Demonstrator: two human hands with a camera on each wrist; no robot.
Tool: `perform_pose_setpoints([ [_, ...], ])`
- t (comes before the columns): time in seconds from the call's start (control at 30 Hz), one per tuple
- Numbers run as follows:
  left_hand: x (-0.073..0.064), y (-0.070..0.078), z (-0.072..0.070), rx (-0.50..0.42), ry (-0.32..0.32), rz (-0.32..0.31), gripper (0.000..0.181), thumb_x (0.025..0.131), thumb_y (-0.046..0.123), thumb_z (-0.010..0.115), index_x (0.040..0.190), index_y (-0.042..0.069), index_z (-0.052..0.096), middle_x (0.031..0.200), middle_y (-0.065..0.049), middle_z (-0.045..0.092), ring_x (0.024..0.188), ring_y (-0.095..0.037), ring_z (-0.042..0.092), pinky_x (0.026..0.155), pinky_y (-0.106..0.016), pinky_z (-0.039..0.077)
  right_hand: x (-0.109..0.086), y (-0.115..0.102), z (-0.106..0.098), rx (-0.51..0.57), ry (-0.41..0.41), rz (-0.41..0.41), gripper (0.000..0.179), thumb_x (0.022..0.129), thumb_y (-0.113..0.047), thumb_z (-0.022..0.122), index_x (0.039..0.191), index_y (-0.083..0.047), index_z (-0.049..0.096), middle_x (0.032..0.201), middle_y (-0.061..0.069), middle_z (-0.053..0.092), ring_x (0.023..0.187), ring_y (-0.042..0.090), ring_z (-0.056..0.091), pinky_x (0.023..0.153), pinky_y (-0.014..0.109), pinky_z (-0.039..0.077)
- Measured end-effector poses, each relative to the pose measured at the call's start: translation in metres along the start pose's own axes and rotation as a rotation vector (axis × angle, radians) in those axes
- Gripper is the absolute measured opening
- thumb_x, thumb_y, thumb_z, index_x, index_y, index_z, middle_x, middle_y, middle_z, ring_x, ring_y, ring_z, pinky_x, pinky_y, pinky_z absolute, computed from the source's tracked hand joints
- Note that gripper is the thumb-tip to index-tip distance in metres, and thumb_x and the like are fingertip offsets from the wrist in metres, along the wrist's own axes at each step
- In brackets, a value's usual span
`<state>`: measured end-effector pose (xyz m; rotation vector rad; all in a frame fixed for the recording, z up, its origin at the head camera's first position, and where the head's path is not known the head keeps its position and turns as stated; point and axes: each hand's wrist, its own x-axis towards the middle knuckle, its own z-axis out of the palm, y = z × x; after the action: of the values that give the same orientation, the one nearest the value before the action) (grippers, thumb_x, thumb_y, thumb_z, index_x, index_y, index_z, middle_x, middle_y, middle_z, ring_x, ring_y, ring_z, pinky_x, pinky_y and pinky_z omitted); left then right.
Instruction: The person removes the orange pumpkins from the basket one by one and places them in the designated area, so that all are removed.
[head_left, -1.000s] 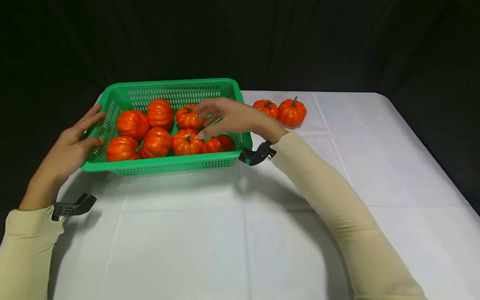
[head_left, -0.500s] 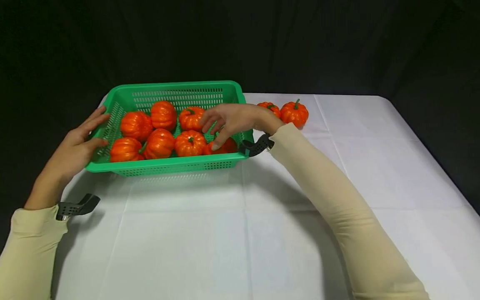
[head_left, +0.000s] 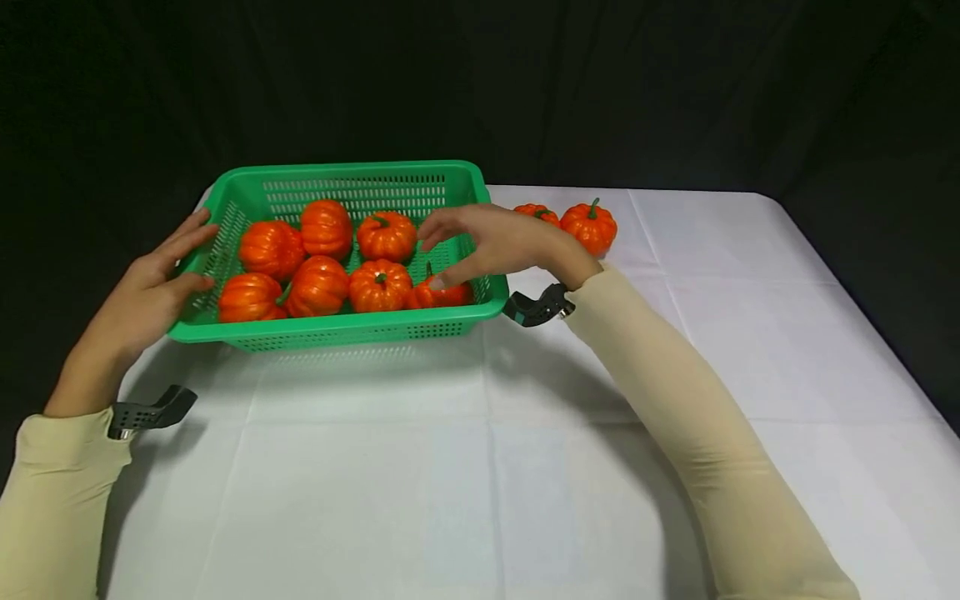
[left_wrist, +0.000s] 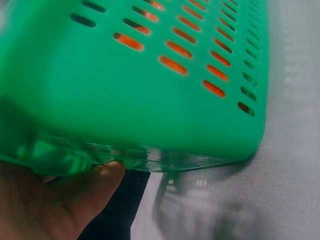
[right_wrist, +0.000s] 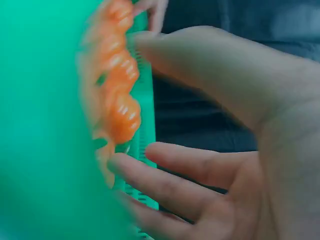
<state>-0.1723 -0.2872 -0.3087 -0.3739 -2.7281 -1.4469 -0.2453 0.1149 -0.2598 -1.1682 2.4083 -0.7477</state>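
Several small orange-red pumpkins lie in a green plastic basket (head_left: 345, 332) in the head view. My left hand (head_left: 146, 292) rests at the basket's left end, its fingers stretched along the rim; in the left wrist view a fingertip (left_wrist: 111, 170) meets the basket's end. Over the basket's right end, my right hand (head_left: 498, 240) spreads its fingers, holding nothing. Its thumb overlaps the pumpkin in the front right corner (head_left: 450, 294), whose stem points up. Beside that one sits another pumpkin (head_left: 380, 286). In the right wrist view the basket wall (right_wrist: 45, 120) partly hides the pumpkins.
Two more pumpkins lie on the white cloth right of the basket: one upright (head_left: 590, 227), the other (head_left: 536, 212) partly covered by my right wrist. The white-covered table (head_left: 375, 492) ends at a black curtain (head_left: 637, 92) behind.
My right hand reached down to the front right corner pumpkin, then let go and drew up and rightward. That pumpkin now has its stem up. My left hand keeps its place on the basket.
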Motion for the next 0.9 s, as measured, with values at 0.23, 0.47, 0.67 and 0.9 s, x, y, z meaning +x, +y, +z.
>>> perform_pose_setpoints([
  [0.23,0.0,-0.001,0.0,0.003,-0.004,0.004,0.055,0.094,0.002,0.041,0.147,0.007,0.027,0.154,0.01,0.01,0.138,-0.007,0.003,0.109,-0.045,-0.002,-0.009,0.003,0.018,-0.23,0.142,0.015,0.064,0.078,-0.062,0.06,0.121,-0.016,0.055,0.115,-0.01,0.058,0.113,0.009,0.047,0.109,0.046,0.002],
  [0.47,0.0,0.0,0.0,0.0,0.006,0.0,0.055,0.094,0.002,0.041,0.147,0.006,0.027,0.154,0.01,0.01,0.138,-0.008,0.003,0.109,-0.044,-0.002,-0.007,0.003,0.03,-0.322,0.197,0.065,0.069,0.076,-0.068,0.057,0.121,-0.016,0.058,0.116,-0.007,0.059,0.115,0.014,0.045,0.108,0.047,-0.002],
  [0.67,0.0,-0.001,-0.001,0.015,0.012,0.001,0.055,0.095,0.003,0.042,0.147,0.008,0.028,0.154,0.012,0.011,0.138,-0.006,0.004,0.109,-0.043,-0.001,-0.004,0.0,0.03,-0.365,0.172,0.105,0.069,0.074,-0.071,0.057,0.117,-0.017,0.062,0.11,-0.007,0.062,0.116,0.016,0.043,0.107,0.048,-0.004],
  [0.9,0.0,-0.001,0.0,0.017,0.006,0.011,0.055,0.095,0.005,0.042,0.148,0.011,0.028,0.153,0.014,0.012,0.138,-0.006,0.004,0.109,-0.047,-0.001,-0.003,-0.006,0.03,-0.467,0.114,0.171,0.064,0.076,-0.071,0.054,0.114,-0.021,0.066,0.105,-0.009,0.063,0.119,0.017,0.04,0.107,0.049,-0.003],
])
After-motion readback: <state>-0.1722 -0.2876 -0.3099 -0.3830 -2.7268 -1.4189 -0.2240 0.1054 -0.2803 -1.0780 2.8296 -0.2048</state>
